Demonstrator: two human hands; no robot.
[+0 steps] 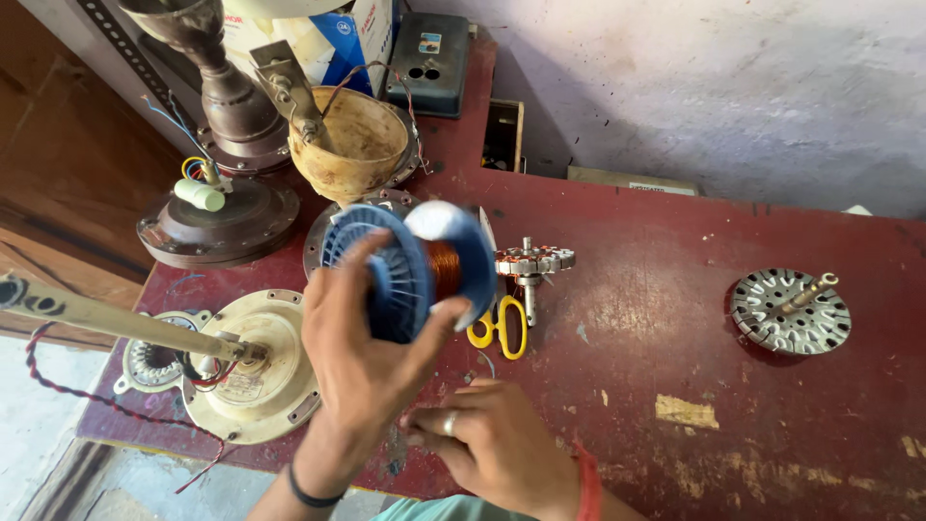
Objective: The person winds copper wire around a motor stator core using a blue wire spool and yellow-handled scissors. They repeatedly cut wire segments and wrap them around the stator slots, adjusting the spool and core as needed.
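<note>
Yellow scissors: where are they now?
Head view, centre: the yellow scissors lie on the red table, just right of the blue wire spool.

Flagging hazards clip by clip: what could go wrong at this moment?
The left hand holds the blue spool of copper wire in the air by its flange alone; it could slip and fall onto the yellow scissors below. The right hand works low on the red table, perhaps on fine wire that may snag.

scissors (502, 328) behind right hand (497, 444), on table (675, 318)
</note>
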